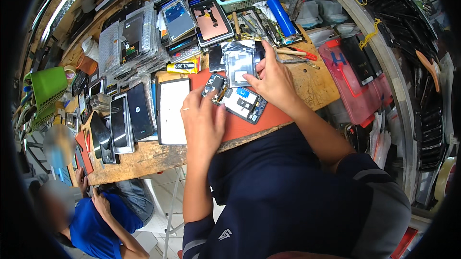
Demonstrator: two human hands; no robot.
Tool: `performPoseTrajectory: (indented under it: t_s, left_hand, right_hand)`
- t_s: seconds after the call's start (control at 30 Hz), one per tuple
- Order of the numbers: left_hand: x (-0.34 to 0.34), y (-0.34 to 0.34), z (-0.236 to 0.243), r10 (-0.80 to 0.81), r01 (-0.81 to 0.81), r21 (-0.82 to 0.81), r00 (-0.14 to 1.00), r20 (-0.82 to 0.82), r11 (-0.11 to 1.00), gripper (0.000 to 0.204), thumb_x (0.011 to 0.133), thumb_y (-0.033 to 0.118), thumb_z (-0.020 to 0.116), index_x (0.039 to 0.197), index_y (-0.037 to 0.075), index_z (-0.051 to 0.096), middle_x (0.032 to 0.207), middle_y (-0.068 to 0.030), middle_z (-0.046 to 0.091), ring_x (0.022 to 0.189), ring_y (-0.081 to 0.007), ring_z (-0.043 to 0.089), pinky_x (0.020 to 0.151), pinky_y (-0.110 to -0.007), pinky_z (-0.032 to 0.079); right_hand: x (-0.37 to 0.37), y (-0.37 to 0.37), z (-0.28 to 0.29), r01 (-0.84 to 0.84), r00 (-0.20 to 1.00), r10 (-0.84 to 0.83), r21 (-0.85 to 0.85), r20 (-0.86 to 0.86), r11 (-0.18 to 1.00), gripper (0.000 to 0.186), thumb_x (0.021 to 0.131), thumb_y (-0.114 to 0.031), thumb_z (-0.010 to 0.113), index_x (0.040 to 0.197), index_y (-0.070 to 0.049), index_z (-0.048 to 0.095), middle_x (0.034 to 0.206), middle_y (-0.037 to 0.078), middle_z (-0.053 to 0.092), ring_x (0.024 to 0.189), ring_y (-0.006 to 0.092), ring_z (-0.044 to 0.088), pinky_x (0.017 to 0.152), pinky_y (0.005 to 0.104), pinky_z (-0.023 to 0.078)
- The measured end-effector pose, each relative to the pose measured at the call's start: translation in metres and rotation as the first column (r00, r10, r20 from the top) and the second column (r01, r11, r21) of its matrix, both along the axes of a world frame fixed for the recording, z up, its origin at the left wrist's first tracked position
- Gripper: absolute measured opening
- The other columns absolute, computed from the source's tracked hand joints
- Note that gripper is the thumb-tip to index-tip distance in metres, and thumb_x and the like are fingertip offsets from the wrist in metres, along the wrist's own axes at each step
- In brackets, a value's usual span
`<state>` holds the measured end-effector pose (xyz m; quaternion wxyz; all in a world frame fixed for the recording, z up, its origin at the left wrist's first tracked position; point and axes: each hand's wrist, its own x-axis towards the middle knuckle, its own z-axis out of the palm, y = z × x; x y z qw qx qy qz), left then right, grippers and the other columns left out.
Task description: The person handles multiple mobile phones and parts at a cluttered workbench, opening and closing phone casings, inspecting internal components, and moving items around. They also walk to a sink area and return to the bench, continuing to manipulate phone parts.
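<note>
An opened phone (pixel 241 104), its back off and inner parts showing, lies tilted on an orange-red mat (pixel 235 128). My left hand (pixel 204 119) grips its left end by the dark circuit board (pixel 214 85), with thumb and fingers bent around it. Just above the phone, my right hand (pixel 277 83) holds a shiny silver-and-black flat panel (pixel 235 63) by its right edge, thumb on the face. That panel overlaps the phone's upper edge. Behind it a dark flat piece (pixel 215 59) shows in part. The fingertips under the panel are hidden.
A white tray-like panel (pixel 174 110) and several phones (pixel 139 112) lie left. A yellow glue tube (pixel 184 65), a tablet (pixel 211 21), a blue cylinder (pixel 282 18) and red-handled pliers (pixel 302 53) lie behind. A red case (pixel 343 74) is right; a person in blue (pixel 103 220) sits left.
</note>
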<state>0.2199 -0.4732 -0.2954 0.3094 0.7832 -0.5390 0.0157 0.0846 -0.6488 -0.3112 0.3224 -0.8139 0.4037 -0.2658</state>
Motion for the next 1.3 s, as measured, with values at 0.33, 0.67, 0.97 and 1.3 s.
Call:
performPoseTrajectory:
  t_s: [0.33,0.67,0.97,1.3]
  left_hand:
    - [-0.041,0.025,-0.021,-0.195,0.196,-0.046,0.980,0.030,0.980,0.031,0.087,0.012,0.072,0.116,0.001,0.067,0.120,-0.0158,0.066,0.116,-0.0351,0.058,0.103,-0.046,0.041]
    - [-0.061,0.033,-0.030,-0.037,0.036,-0.016,0.999,-0.033,0.999,0.047,0.087,0.014,0.074,0.131,0.003,0.062,0.130,-0.0171,0.059,0.121,-0.0365,0.054,0.103,-0.048,0.041]
    - [-0.060,0.038,-0.038,-0.048,0.044,-0.051,0.995,-0.092,0.998,0.042,0.087,0.010,0.073,0.126,0.000,0.063,0.136,-0.0195,0.059,0.130,-0.0384,0.053,0.107,-0.048,0.042]
    - [-0.043,0.049,-0.036,-0.058,-0.007,-0.191,0.942,-0.330,0.982,0.020,0.092,0.005,0.067,0.110,-0.003,0.067,0.126,-0.0201,0.064,0.126,-0.0350,0.058,0.101,-0.044,0.050]
  right_hand:
    - [-0.021,-0.034,-0.014,-0.278,0.840,-0.012,0.450,0.542,0.849,0.019,0.099,-0.005,0.060,0.116,0.003,0.062,0.099,0.003,0.067,0.089,0.0080,0.063,0.079,0.0236,0.051]
    - [-0.025,-0.053,0.017,0.106,0.986,-0.011,-0.579,0.166,0.809,0.026,0.092,-0.003,0.063,0.117,-0.001,0.064,0.098,0.019,0.065,0.092,0.0364,0.065,0.082,0.0406,0.053]
    - [-0.011,0.051,0.004,-0.298,0.954,0.295,-0.284,-0.056,0.911,0.043,0.088,-0.017,0.072,0.121,0.007,0.060,0.096,0.018,0.063,0.089,0.0328,0.064,0.082,0.0424,0.051]
    - [-0.013,0.018,-0.010,-0.542,0.840,0.399,0.613,0.368,0.575,0.019,0.097,-0.011,0.066,0.109,0.001,0.058,0.085,0.005,0.064,0.075,0.0101,0.060,0.065,0.0281,0.049]
